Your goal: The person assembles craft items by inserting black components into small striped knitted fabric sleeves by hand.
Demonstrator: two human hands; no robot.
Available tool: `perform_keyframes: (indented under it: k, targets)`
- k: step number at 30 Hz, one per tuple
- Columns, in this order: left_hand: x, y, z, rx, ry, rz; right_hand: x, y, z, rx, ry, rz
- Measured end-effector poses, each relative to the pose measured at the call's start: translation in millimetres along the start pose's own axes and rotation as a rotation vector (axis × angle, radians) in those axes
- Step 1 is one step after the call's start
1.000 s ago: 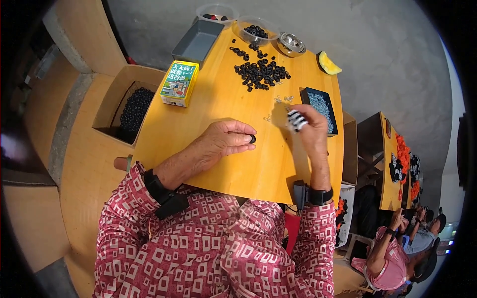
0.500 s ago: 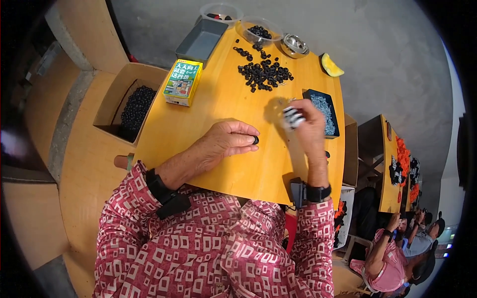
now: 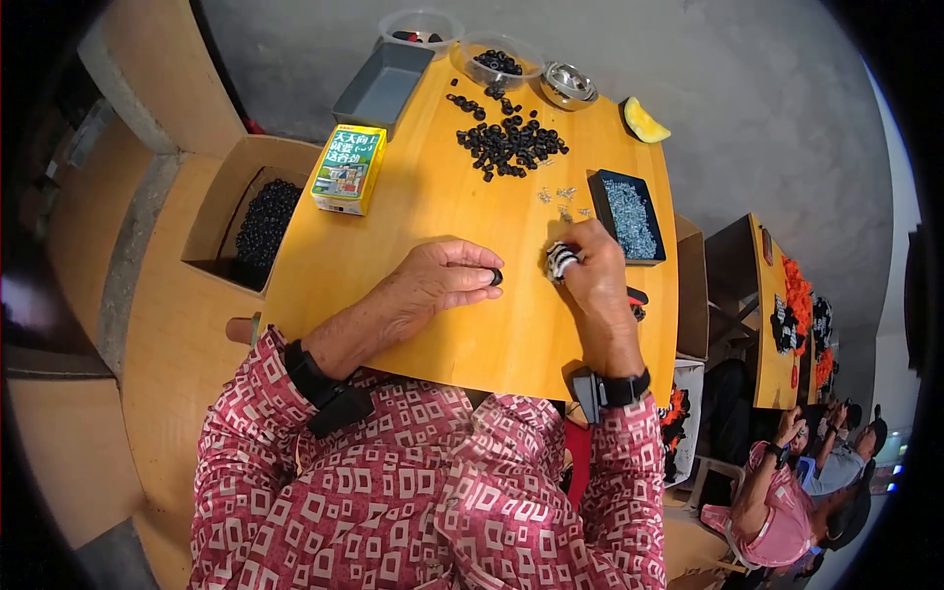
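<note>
left hand: thumb and fingers pinched narrow on a small black piece, at its three o'clock
right hand: fingers closed around a black-and-white striped thing, at its nine o'clock
black pile: on the table, one o'clock from the left hand
dark tray: one o'clock from the right hand

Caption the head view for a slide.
Left hand pinches a small black part; right hand holds a striped item beside a black tray.

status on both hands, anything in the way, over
Left hand: pinching black piece. Right hand: gripping striped piece. Possibly in the way: loose metal bits just beyond right hand.
</note>
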State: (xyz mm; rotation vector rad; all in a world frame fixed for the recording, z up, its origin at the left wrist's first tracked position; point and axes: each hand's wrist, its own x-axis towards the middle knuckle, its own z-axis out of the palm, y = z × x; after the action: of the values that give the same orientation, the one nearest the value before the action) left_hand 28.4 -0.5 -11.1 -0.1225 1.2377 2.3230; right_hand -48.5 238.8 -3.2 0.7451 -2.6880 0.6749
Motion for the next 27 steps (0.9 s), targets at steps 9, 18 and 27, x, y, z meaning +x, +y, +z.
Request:
perform_keyframes:
  k: [9,18,27]
  targets:
    - [0.8,-2.1,1.4,0.016,-0.002,-0.01,-10.6,6.1,5.4,0.644,-0.006,0.388]
    - [2.0,-3.3,-1.4,0.019,0.005,-0.003,4.8,-19.5,-32.8,0.902,-0.041,0.282]
    - [1.2,-2.4,1.5,0.035,0.001,-0.001,6.4,-14.1,-32.3,0.231,0.091,-0.128]
